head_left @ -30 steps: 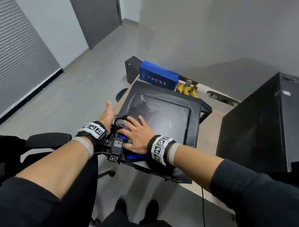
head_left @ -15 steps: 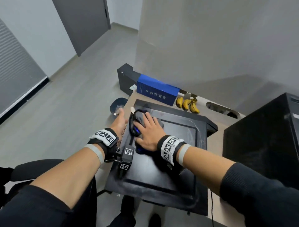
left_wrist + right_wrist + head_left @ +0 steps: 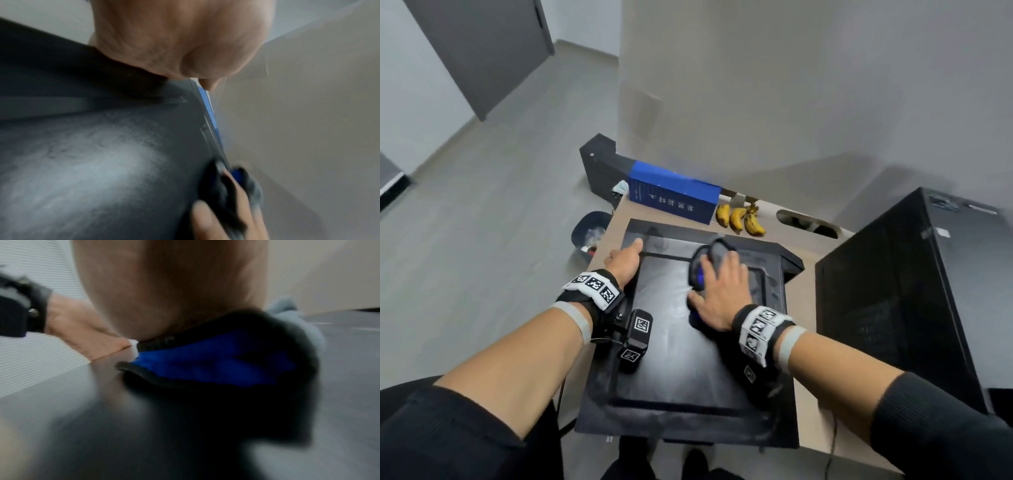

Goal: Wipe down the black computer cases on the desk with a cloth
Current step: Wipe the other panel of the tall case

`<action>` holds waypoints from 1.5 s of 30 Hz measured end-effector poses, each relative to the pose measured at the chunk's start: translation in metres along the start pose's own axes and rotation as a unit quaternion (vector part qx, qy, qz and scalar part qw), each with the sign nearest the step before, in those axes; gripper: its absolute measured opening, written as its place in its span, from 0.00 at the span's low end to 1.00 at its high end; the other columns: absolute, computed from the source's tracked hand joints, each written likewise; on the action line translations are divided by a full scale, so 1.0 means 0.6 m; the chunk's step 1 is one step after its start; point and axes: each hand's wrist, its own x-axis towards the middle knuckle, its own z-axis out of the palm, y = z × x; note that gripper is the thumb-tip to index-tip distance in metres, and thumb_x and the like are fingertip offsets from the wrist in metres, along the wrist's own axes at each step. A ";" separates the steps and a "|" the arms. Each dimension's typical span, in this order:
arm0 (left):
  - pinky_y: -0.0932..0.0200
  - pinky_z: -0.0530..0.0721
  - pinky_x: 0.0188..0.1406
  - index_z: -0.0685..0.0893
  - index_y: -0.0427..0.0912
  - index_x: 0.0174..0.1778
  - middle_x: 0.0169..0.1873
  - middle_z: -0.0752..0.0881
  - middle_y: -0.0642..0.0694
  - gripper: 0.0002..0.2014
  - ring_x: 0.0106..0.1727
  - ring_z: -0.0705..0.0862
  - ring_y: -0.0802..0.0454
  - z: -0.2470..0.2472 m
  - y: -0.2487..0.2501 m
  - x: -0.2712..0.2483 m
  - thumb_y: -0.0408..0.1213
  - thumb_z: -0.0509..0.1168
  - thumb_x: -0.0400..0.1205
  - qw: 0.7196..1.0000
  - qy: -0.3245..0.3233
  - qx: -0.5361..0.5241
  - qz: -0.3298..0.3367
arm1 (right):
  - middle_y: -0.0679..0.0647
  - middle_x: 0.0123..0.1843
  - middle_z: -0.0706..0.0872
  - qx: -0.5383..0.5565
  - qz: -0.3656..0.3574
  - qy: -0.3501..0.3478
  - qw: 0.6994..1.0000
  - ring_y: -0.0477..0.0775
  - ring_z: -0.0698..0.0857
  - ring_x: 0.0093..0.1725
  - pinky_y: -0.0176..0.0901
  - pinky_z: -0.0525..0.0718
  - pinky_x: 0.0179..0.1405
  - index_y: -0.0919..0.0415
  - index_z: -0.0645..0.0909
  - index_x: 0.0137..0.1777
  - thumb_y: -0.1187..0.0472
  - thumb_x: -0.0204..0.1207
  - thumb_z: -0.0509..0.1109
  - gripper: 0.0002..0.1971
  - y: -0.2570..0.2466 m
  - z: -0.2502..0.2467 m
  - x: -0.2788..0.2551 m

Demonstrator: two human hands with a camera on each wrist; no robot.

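Note:
A black computer case (image 3: 678,359) lies flat on the desk, its dusty side panel (image 3: 92,162) facing up. My right hand (image 3: 719,287) presses flat, fingers spread, on a grey, blue and black cloth (image 3: 707,262) on the far right part of the panel. The cloth (image 3: 205,366) bunches under the palm in the blurred right wrist view. My left hand (image 3: 625,262) rests against the case's far left edge with the thumb lying on top; its fingers are hidden over the side. A second black case (image 3: 893,308) stands upright to the right.
A blue box (image 3: 671,198) and three bananas (image 3: 739,217) lie at the back of the desk (image 3: 808,431), next to a cable slot (image 3: 806,221). On the floor to the left are a dark bin (image 3: 589,233) and another black case (image 3: 599,164).
My right hand has slid the cloth from the panel's near left to its far left, then across to the far right. My left hand has moved farther along the left edge.

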 end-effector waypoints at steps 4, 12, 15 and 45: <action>0.38 0.64 0.83 0.68 0.44 0.84 0.82 0.71 0.39 0.59 0.81 0.70 0.40 0.007 -0.038 0.059 0.80 0.46 0.61 0.998 0.006 -0.051 0.029 | 0.64 0.89 0.43 -0.001 -0.143 -0.030 0.989 0.65 0.37 0.88 0.61 0.40 0.85 0.47 0.47 0.89 0.38 0.84 0.55 0.37 -0.083 -0.034 0.118; 0.38 0.65 0.82 0.68 0.44 0.84 0.81 0.71 0.39 0.59 0.81 0.71 0.40 0.003 -0.018 0.010 0.81 0.47 0.62 0.998 0.018 -0.028 0.058 | 0.61 0.90 0.47 0.015 -0.177 -0.001 0.984 0.63 0.43 0.88 0.61 0.43 0.85 0.42 0.51 0.88 0.38 0.85 0.56 0.33 -0.083 -0.031 0.142; 0.38 0.74 0.77 0.66 0.41 0.83 0.79 0.73 0.39 0.61 0.76 0.75 0.37 0.002 -0.012 -0.019 0.77 0.68 0.58 0.996 0.013 0.077 0.045 | 0.63 0.90 0.47 0.049 -0.068 0.007 0.996 0.63 0.42 0.88 0.60 0.42 0.86 0.44 0.50 0.88 0.37 0.85 0.54 0.34 0.041 -0.025 0.102; 0.35 0.70 0.79 0.56 0.38 0.85 0.82 0.66 0.35 0.56 0.79 0.70 0.31 0.038 -0.013 -0.026 0.53 0.82 0.70 0.986 0.023 0.159 0.055 | 0.69 0.87 0.34 0.132 0.046 -0.037 0.990 0.62 0.32 0.87 0.57 0.46 0.87 0.49 0.41 0.89 0.35 0.81 0.61 0.44 0.150 0.082 -0.248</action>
